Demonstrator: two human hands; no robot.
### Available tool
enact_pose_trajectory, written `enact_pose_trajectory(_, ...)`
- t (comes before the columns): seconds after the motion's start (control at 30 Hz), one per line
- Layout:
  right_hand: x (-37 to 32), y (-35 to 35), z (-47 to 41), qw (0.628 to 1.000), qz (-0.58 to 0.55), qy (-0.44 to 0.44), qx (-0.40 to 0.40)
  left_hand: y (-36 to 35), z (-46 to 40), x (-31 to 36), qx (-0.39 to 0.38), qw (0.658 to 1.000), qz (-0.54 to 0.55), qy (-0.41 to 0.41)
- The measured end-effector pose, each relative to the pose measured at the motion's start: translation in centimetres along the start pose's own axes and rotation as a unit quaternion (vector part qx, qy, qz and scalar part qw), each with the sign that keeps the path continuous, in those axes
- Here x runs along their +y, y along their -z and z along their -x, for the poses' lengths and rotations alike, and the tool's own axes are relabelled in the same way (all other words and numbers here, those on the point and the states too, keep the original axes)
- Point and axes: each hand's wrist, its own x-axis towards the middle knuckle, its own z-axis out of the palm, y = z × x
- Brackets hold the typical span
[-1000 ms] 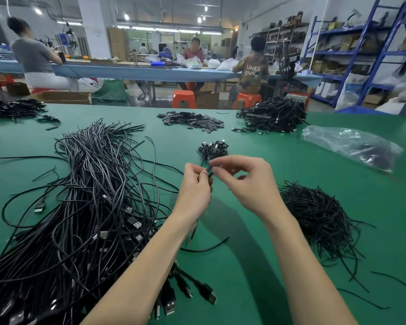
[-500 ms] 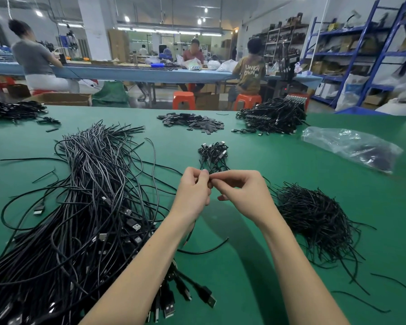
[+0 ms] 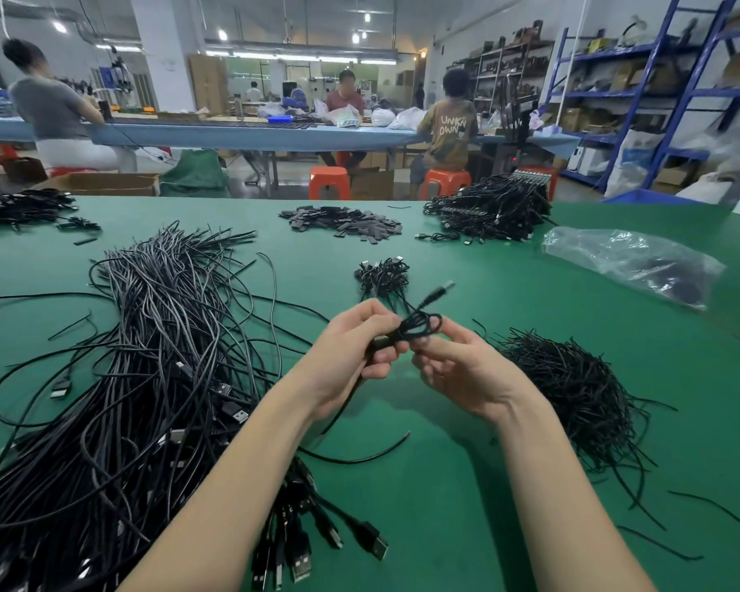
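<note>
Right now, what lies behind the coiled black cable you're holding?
A small heap of bundled black cables on the green table; the coiled black cable hides its near edge.

Green table (image 3: 445,484) carries loose cables (image 3: 146,356), twist ties (image 3: 573,386), plastic bag (image 3: 629,262).
</note>
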Motion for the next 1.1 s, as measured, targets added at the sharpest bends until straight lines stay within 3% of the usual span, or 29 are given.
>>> enact_pose_trajectory(0.13, -1.9, 1.5, 1.0, 0.989, 0.143, 0.02, 0.012, 0.7, 0.7, 0.5, -0.086, 0.983, -0.16, -0.006)
enact_pose_trajectory(0.27, -3.4, 0.9, 2.2, 0.957, 0.286, 0.045, -0.005, 1.0, 1.0, 0.8, -0.099, 0.96, -0.26, -0.016)
enact_pose_trajectory(0.4, -4.2, -1.1, 1.8, 0.846, 0.522, 0.1, 0.046, 0.8, 0.9, 0.7, -0.055, 0.925, -0.376, -0.023)
enact_pose_trajectory(0.5, -3.5, -2.7, 0.9, 0.785, 0.584, 0.172, 0.111, 0.3, 0.6, 0.4, 0.058, 0.89, -0.447, -0.069)
enact_pose_trajectory(0.6, -2.5, -3.2, 0.3, 0.817, 0.512, 0.218, 0.152, -0.1, 0.2, 0.0, 0.164, 0.899, -0.4, -0.077)
enact_pose_trajectory(0.77, -1.7, -3.1, 0.2, 0.852, 0.447, 0.238, 0.135, 0.1, 0.0, -0.7, 0.228, 0.909, -0.337, -0.086)
enact_pose_trajectory(0.9, -2.4, -3.2, 0.5, 0.837, 0.482, 0.229, 0.122, -0.5, 0.1, -1.2, 0.235, 0.89, -0.353, -0.167)
enact_pose_trajectory(1.1, -3.0, -3.8, 0.9, 0.777, 0.567, 0.236, 0.137, -0.7, 0.5, -1.6, 0.244, 0.85, -0.391, -0.254)
